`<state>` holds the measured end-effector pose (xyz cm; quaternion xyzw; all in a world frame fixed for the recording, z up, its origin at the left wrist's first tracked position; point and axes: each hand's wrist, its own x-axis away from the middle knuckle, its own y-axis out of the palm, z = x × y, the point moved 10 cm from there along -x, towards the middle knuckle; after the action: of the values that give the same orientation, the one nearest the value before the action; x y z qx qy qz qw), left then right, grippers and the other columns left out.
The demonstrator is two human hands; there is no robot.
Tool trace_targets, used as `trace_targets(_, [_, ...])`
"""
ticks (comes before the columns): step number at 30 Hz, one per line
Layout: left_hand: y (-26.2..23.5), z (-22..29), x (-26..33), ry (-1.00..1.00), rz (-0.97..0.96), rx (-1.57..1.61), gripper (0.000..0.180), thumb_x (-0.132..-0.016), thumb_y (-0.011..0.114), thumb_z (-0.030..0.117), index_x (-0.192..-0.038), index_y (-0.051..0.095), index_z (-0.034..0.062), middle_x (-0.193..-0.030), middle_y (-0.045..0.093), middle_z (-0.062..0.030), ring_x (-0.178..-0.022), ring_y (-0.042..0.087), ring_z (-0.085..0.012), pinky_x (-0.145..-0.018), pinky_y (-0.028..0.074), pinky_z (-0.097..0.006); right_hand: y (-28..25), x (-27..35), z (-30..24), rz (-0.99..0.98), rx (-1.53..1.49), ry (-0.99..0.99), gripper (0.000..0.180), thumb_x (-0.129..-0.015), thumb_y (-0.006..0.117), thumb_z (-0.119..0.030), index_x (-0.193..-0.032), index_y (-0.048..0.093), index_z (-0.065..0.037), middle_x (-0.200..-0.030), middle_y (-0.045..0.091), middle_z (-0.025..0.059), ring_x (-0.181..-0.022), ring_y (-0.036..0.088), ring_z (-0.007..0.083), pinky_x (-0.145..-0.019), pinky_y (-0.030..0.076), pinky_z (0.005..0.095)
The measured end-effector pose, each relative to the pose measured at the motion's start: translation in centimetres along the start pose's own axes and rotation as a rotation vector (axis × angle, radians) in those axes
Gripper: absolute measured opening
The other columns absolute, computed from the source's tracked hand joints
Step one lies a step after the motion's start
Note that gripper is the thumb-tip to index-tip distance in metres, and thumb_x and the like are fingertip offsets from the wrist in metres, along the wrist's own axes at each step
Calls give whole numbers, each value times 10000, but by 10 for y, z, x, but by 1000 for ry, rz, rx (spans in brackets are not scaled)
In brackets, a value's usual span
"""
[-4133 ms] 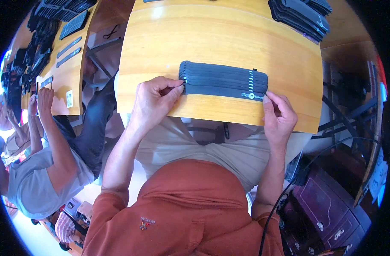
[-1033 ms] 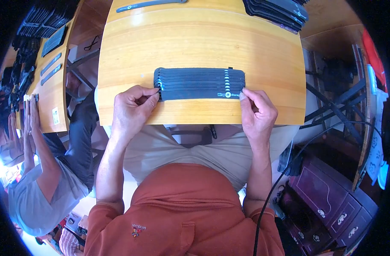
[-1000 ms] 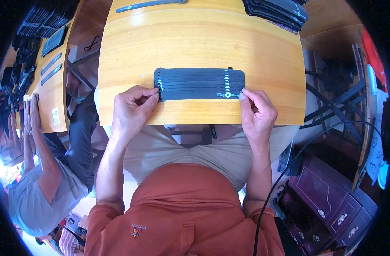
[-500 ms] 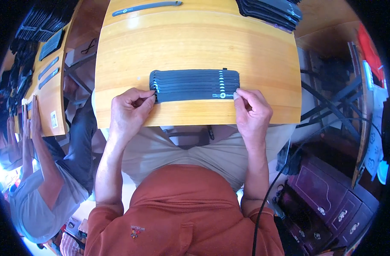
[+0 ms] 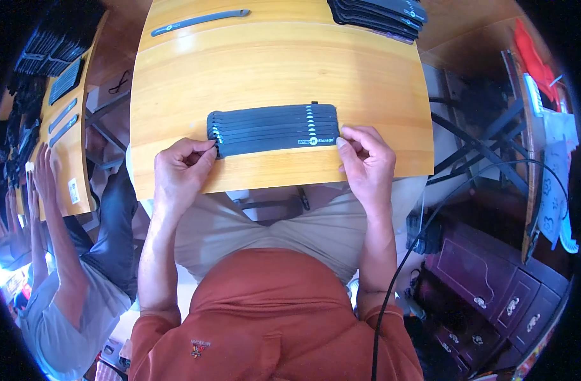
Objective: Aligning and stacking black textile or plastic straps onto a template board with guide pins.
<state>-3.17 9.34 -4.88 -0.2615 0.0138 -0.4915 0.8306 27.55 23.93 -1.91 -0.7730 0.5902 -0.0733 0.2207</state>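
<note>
On the wooden table before me lies a stack of dark grey straps, fanned so that each overlaps the one behind it. They have pale markings near the right end and slots or notches along the left end. My left hand pinches the near left corner of the nearest strap between thumb and forefinger. At the opposite end, my right hand rests its thumb tip against the right edge of the stack. Its forefinger is raised apart from the thumb, and the other fingers are curled.
A single grey strap lies at the table's far left, and a pile of dark straps at its far right. On the left, another person's hands are at a second table holding more straps. A black cable hangs at my right.
The view has shifted slightly, moving the scene to the left. My right forefinger has parted from the thumb at the stack's right edge. My left hand keeps its pinch.
</note>
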Motion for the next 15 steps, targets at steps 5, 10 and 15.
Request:
trace_targets(5, [1,1,0,-23,-4,11,128,-928,755,54,-1010,764,-44,-717,669,4,-624,535,-30,-564,448,-219,-6,3,7,9,-15,27,189,-878,722,33,-1067,718,51,-977,710,137,-695,667,154,-623,535,285])
trace_targets(10, [1,1,0,-32,-11,23,131,-930,756,58,-1010,763,-45,-709,662,10,-616,527,-28,-551,436,-216,-4,2,-1,2,55,-24,207,-872,720,36,-1079,713,42,-1007,708,142,-685,669,172,-621,541,296])
trace_targets(15, [1,0,0,-33,-18,25,139,-933,751,60,-1020,762,-48,-712,666,5,-612,530,-31,-547,435,-215,0,2,-14,-13,143,-111,193,-869,709,41,-1061,705,36,-1009,703,162,-768,701,259,-684,565,339])
